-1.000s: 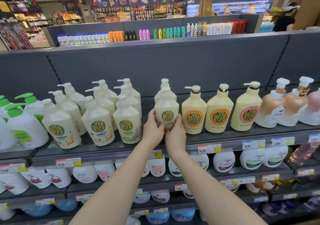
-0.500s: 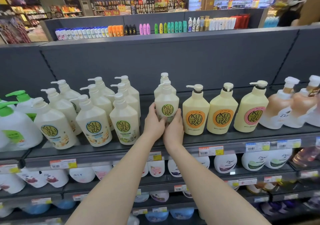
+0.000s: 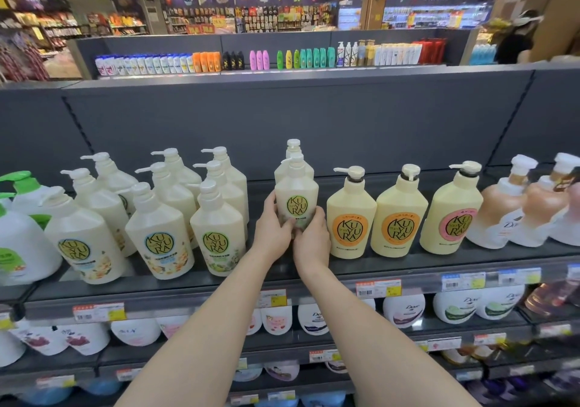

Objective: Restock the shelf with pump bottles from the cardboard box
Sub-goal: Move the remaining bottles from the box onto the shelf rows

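Cream pump bottle (image 3: 296, 198) on shelf (image 3: 376, 265), left fingers (image 3: 284, 227), right fingers (image 3: 317, 217) curled round its base

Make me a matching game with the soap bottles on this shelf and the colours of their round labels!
Things:
1. cream plastic pump bottle gripped by the left hand and the right hand
2. nearest yellow plastic pump bottle, just right of the right hand
3. farthest yellow plastic pump bottle, next to the peach-coloured bottles

Label colours:
A. pink
B. green
C. orange

Pairs: 1-B, 2-C, 3-A.
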Tool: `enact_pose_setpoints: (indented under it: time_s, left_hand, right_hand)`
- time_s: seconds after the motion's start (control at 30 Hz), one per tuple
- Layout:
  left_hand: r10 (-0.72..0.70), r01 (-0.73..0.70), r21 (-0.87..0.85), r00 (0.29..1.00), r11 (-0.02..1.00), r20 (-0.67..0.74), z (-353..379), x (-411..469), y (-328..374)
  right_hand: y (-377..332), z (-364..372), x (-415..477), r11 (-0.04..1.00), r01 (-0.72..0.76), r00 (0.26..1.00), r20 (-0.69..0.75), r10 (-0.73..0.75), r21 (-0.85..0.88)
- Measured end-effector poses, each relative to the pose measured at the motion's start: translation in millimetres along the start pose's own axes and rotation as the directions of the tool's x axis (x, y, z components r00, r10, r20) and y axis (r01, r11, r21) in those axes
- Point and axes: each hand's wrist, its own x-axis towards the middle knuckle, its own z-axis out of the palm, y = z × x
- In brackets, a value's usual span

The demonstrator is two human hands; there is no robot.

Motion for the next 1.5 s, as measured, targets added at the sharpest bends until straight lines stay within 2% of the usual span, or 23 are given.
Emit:
enact_pose_setpoints:
  time_s: [0.13,0.27,0.43,0.53,0.67,0.8,0.9,1.07,1.23,1.5]
  left_hand:
    - [-0.022,0.023,0.011,1.000,1.000,-0.015,2,-2,0]
    - [-0.103,0.107,0.065,0.993,0.992,-0.061,5,-18,4]
    - [-0.012,0.014,0.143,1.000,0.990,-0.011,3,-52,2]
    - [0.036,-0.034,0.249,0.999,0.968,-0.001,-5,-77,3]
    - [0.103,-0.151,0.495,0.987,0.855,0.122,-7,-119,7]
    - [0.089,-0.276,0.684,0.951,0.675,0.295,3,-162,14]
    - [0.089,-0.344,0.683,0.921,0.645,0.379,17,-196,24]
    - [0.081,-0.482,0.698,0.848,0.529,0.524,56,-267,27]
    - [0.029,-0.560,0.611,0.750,0.559,0.661,116,-354,44]
    - [0.010,-0.634,0.504,0.629,0.587,0.778,252,-449,82]
  right_hand:
    - [-4,-2,-3,0.996,-0.012,1.000,0.022,0.014,-0.088]
    - [-7,-11,-12,0.987,-0.071,0.994,0.076,0.083,-0.146]
    - [1,-38,-45,0.981,0.063,0.983,0.184,-0.029,-0.183]
    - [9,-63,-61,0.943,0.193,0.961,0.246,-0.126,-0.271]
    - [19,-99,-77,0.883,0.306,0.928,0.317,-0.194,-0.355]
    - [37,-145,-106,0.825,0.308,0.929,0.336,-0.154,-0.474]
    - [57,-188,-132,0.758,0.273,0.942,0.324,-0.086,-0.592]
    - [99,-271,-203,0.662,0.164,0.970,0.240,0.026,-0.731]
    - [140,-353,-277,0.615,0.055,0.964,0.201,0.172,-0.786]
    - [232,-496,-332,0.643,-0.087,0.954,0.122,0.274,-0.761]
